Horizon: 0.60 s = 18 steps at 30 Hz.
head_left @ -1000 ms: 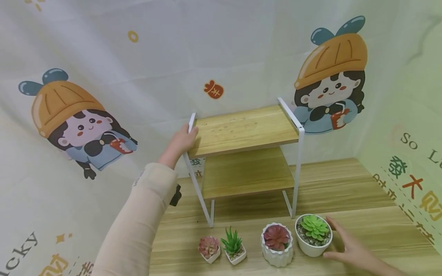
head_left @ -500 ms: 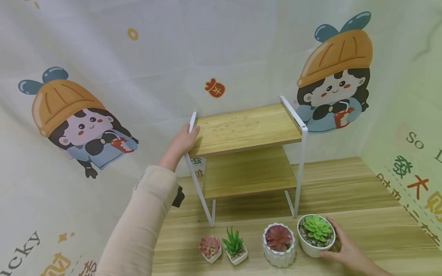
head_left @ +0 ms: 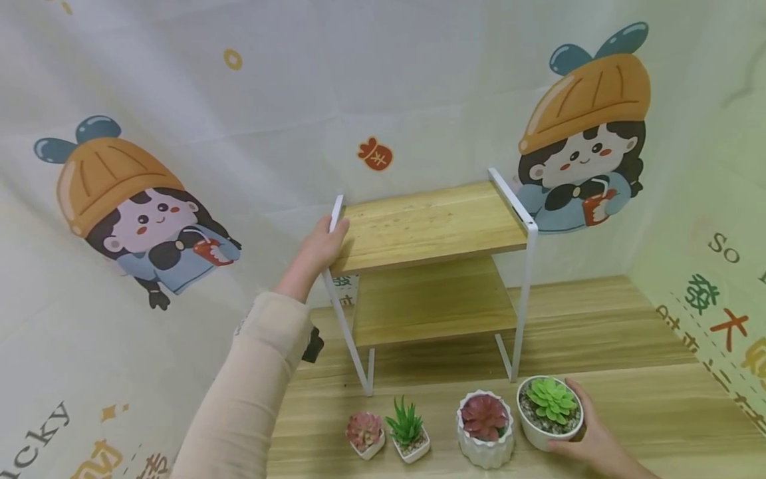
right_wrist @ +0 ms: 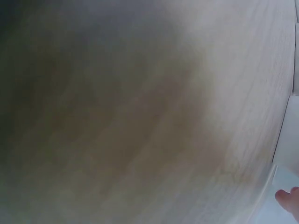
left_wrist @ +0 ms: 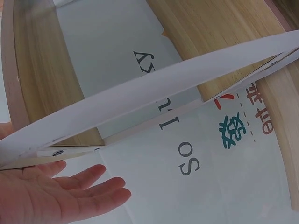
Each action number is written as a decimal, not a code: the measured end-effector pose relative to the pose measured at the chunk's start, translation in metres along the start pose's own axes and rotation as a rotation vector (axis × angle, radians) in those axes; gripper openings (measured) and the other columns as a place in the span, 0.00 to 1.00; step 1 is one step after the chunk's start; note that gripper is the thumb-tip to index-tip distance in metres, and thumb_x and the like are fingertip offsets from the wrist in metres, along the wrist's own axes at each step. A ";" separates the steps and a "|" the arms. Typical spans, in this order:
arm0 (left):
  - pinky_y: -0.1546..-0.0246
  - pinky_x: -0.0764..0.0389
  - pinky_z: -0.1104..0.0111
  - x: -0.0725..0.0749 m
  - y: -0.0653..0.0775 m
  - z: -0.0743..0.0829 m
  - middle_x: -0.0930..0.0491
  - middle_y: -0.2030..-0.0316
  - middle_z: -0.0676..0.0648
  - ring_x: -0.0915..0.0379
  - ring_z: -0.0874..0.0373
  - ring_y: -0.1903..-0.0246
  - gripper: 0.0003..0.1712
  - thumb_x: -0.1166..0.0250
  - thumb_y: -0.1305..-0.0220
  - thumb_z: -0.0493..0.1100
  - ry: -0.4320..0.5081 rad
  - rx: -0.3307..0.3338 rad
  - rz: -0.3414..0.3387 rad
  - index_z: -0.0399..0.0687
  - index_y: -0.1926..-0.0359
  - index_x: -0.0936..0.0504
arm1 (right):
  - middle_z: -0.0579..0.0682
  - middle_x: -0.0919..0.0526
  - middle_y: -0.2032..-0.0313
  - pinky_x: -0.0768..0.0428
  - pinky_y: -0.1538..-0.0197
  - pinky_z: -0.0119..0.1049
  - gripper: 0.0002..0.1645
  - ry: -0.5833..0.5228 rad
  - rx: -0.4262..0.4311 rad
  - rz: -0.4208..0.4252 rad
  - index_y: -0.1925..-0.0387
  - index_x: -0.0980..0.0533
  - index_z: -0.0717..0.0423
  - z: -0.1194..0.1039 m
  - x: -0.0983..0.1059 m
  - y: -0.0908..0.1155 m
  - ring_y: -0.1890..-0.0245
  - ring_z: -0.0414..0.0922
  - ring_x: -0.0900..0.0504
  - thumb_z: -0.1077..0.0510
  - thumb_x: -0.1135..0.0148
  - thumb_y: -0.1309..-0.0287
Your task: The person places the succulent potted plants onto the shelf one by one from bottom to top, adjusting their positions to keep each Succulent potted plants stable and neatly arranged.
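My left hand (head_left: 323, 247) holds the upper left side of a two-tier wooden shelf (head_left: 437, 226) with a white metal frame. In the left wrist view, the fingers (left_wrist: 88, 191) stretch along the frame's outer side, the thumb mostly hidden behind the bar. At lower right, my right hand (head_left: 589, 432) grips a round white pot holding a green succulent (head_left: 550, 402), thumb in front and fingers around its right side. To its left is a red succulent (head_left: 485, 419) in a fluted white pot. The right wrist view catches only a fingertip (right_wrist: 285, 199) and blurred wood.
A spiky green plant (head_left: 407, 426) and a pink succulent (head_left: 364, 431) in small square pots stand in front of the shelf. Wood-grain tabletop (head_left: 598, 332) lies beneath everything. Printed cloth (head_left: 287, 106) hangs behind and at both sides. A small black object (head_left: 313, 346) shows beside the left sleeve.
My right hand's thumb and fingers have closed in around the green succulent's pot, from a looser hold. My left hand keeps its place on the shelf; the whole view has shifted slightly.
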<state>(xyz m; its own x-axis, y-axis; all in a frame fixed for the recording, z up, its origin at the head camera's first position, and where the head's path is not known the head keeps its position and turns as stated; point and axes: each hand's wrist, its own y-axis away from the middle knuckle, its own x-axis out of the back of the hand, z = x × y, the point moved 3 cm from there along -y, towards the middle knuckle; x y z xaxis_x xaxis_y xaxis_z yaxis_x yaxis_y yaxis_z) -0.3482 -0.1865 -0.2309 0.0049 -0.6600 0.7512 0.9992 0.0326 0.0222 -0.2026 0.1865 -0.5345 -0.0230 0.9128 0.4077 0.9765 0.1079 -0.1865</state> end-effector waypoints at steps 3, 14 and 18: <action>0.42 0.37 0.47 0.000 0.000 0.000 0.50 0.32 0.35 0.45 0.38 0.38 0.38 0.64 0.31 0.61 0.007 0.008 -0.001 0.48 0.29 0.61 | 0.79 0.40 0.44 0.41 0.52 0.72 0.67 0.024 0.005 0.025 0.33 0.58 0.66 -0.001 0.000 -0.001 0.47 0.76 0.39 0.66 0.25 0.72; 0.43 0.36 0.47 -0.002 -0.001 -0.001 0.51 0.31 0.36 0.45 0.38 0.38 0.38 0.64 0.31 0.61 0.008 0.005 -0.002 0.48 0.28 0.62 | 0.74 0.34 0.45 0.34 0.49 0.62 0.63 0.052 -0.006 0.075 0.36 0.52 0.63 0.002 -0.002 -0.001 0.47 0.47 0.29 0.66 0.24 0.74; 0.42 0.37 0.47 -0.002 -0.001 -0.001 0.53 0.31 0.36 0.47 0.37 0.37 0.38 0.64 0.31 0.61 0.015 0.011 -0.002 0.48 0.28 0.62 | 0.46 0.30 0.46 0.30 0.50 0.37 0.62 0.089 0.042 0.119 0.37 0.48 0.62 0.002 -0.002 -0.003 0.54 0.18 0.42 0.65 0.23 0.76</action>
<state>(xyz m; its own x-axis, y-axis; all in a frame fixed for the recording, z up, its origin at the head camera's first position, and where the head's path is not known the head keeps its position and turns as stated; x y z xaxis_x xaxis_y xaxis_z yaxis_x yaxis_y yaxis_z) -0.3490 -0.1858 -0.2326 0.0036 -0.6711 0.7414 0.9987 0.0395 0.0309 -0.2055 0.1851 -0.5372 0.1135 0.8817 0.4580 0.9614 0.0188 -0.2744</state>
